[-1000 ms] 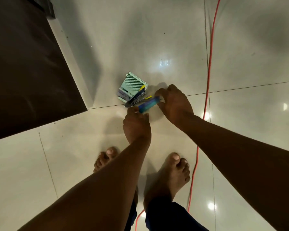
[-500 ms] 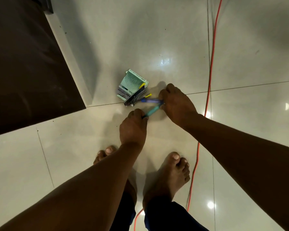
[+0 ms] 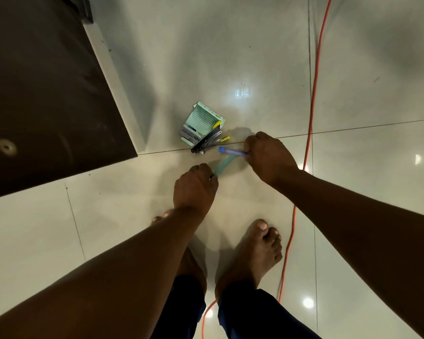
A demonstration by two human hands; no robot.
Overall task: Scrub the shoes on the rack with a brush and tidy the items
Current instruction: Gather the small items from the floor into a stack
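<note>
Beyond our fingers lies a green box [image 3: 201, 122] reading "LEAD"; left hand [image 3: 194, 187] pinches a teal pen [image 3: 222, 165], right hand [image 3: 269, 155] a blue pen [image 3: 231, 151].

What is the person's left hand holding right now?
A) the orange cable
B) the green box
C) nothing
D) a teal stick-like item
D: the left hand pinches the end of a teal stick-like item, away from the green box and orange cable.
</note>
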